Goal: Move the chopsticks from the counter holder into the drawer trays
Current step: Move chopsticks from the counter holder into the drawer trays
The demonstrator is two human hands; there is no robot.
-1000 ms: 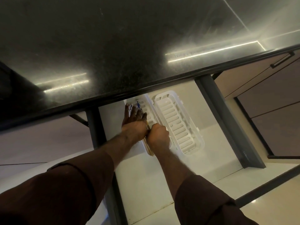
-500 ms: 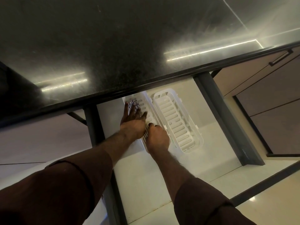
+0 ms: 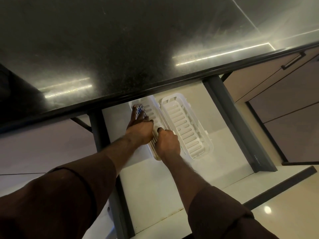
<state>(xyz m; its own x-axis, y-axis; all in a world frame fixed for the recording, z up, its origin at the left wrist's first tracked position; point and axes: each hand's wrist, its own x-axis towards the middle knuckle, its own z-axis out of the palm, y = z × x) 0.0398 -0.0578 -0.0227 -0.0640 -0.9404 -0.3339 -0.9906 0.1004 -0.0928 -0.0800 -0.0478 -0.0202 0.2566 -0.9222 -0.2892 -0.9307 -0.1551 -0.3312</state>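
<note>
Pressing flat, fingers spread, the left hand [image 3: 140, 130] covers chopsticks [image 3: 154, 142] in the left tray [image 3: 151, 105]; the right hand [image 3: 168, 144], curled, rests on their near ends.

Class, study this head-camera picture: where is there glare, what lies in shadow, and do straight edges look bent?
Head view: two bright streaks glare on the dark countertop; its front edge shades the far end of the left tray; the right tray is brightly lit; wide-angle tilt slants the drawer rails.

Pale chopsticks [image 3: 154, 143] bundled lengthwise in left slotted white tray [image 3: 151, 107]; blue-patterned ends far; right tray [image 3: 203, 135] alongside, bare; both inside open drawer [image 3: 155, 187].
</note>
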